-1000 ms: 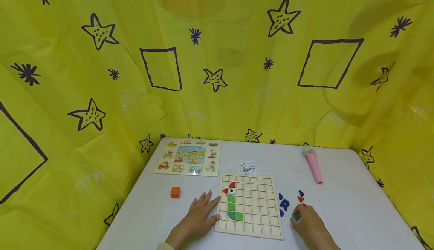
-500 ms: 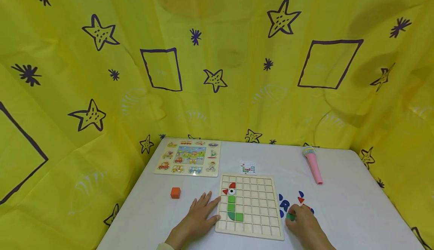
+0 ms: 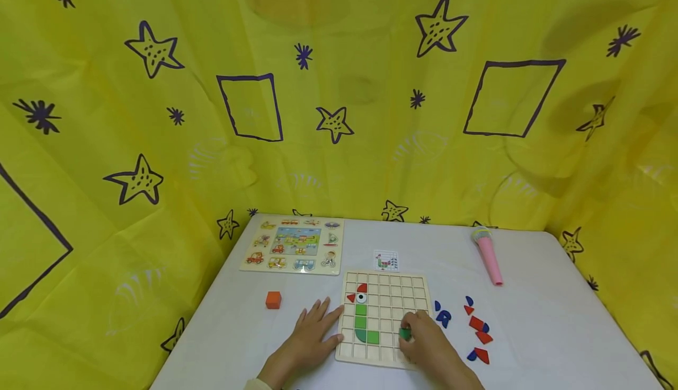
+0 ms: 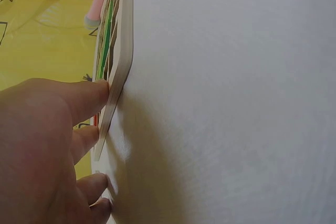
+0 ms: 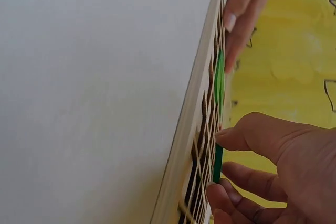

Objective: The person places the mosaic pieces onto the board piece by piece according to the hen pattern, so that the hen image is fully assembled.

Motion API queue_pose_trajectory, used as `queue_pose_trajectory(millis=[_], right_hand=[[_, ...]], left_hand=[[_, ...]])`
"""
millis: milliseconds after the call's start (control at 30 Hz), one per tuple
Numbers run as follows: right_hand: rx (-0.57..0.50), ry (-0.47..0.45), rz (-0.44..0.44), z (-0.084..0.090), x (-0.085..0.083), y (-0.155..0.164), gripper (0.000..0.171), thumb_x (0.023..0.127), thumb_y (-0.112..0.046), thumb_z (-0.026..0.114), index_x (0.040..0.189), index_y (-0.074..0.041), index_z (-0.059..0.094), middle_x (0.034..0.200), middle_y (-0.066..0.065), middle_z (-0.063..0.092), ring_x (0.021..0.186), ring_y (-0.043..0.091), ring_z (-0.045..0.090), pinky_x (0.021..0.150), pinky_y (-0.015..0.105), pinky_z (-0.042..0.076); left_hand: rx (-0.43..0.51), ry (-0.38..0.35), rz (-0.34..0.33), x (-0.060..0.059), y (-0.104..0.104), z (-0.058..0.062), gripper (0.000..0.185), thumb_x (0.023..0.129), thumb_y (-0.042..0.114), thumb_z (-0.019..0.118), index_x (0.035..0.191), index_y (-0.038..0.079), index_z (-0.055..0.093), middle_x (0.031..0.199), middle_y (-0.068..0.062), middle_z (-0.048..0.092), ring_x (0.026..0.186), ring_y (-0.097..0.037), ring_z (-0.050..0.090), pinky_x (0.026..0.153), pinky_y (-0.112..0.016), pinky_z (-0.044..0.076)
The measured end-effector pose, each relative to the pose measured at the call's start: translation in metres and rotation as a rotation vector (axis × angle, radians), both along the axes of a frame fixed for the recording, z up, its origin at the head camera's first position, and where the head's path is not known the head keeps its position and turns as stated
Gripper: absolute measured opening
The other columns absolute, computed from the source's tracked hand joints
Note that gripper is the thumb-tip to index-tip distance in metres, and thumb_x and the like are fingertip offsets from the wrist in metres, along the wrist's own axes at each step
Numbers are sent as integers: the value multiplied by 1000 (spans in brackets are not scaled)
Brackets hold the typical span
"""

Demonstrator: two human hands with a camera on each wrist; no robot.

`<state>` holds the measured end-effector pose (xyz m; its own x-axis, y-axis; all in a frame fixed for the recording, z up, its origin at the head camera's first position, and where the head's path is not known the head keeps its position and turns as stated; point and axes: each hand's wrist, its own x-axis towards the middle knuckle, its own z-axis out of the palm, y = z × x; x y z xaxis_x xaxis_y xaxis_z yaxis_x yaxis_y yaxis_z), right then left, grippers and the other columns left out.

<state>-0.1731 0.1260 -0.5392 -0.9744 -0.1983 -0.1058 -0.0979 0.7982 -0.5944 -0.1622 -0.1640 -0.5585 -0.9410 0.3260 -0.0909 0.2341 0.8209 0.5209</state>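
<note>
A wooden grid board (image 3: 392,296) lies on the white table (image 3: 529,319), with red, white and green pieces (image 3: 362,315) set in its left columns. My right hand (image 3: 424,343) is over the board's lower middle and pinches a small green piece (image 3: 405,334) between thumb and fingers; the right wrist view shows that green piece (image 5: 217,163) at the grid board (image 5: 194,114). My left hand (image 3: 312,334) rests flat on the table, and its fingertips (image 4: 97,95) touch the board's left edge (image 4: 119,72).
Loose blue and red pieces (image 3: 477,325) lie right of the board. A small picture card (image 3: 386,260) sits behind it, a vehicle puzzle board (image 3: 293,246) at the back left, an orange cube (image 3: 273,300) at the left, a pink toy microphone (image 3: 487,256) at the back right. Yellow cloth surrounds the table.
My right hand carried the green piece left from the loose pieces to over the board. The loose red and blue pieces it covered are now in view. The left hand stayed put.
</note>
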Motion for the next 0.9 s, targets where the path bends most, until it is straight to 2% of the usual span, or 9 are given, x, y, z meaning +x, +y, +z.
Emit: queue_pose_trajectory(millis=[167, 400, 500, 700, 900], right_hand=[[-8, 28, 59, -2, 0, -19, 24, 82, -8, 82, 98, -12, 65, 91, 1, 52, 80, 17, 52, 69, 29, 46], [-39, 124, 151, -4, 3, -27, 23, 81, -4, 83, 88, -13, 63, 85, -2, 48, 76, 13, 44, 66, 26, 39], [-37, 112, 162, -3, 3, -27, 21, 82, -5, 82, 89, -13, 64, 86, -2, 49, 77, 13, 44, 66, 26, 40], [-47, 6, 165, 1, 3, -26, 18, 86, -2, 76, 96, -14, 68, 93, -1, 50, 87, 17, 50, 75, 31, 46], [-19, 36, 213, 0, 3, -23, 22, 89, 5, 69, 97, -15, 70, 95, -2, 51, 89, 16, 52, 80, 35, 51]], left_hand=[[12, -3, 1, 0, 0, 1, 63, 103, 47, 63, 161, 26, 47, 171, -16, 32, 160, -43, 22, 126, -70, 14], [7, 8, -9, -1, -2, -3, 63, 103, 47, 62, 161, 26, 47, 171, -16, 33, 160, -44, 23, 126, -71, 16], [4, 5, -7, -3, -2, -6, 63, 104, 49, 61, 161, 27, 46, 172, -15, 32, 160, -43, 22, 126, -71, 15], [2, 1, -2, -5, -2, -8, 64, 104, 51, 60, 161, 28, 46, 172, -15, 31, 161, -42, 21, 127, -70, 14], [2, 8, -7, -3, -2, -5, 63, 103, 49, 62, 161, 26, 47, 171, -16, 32, 160, -44, 23, 126, -71, 15]])
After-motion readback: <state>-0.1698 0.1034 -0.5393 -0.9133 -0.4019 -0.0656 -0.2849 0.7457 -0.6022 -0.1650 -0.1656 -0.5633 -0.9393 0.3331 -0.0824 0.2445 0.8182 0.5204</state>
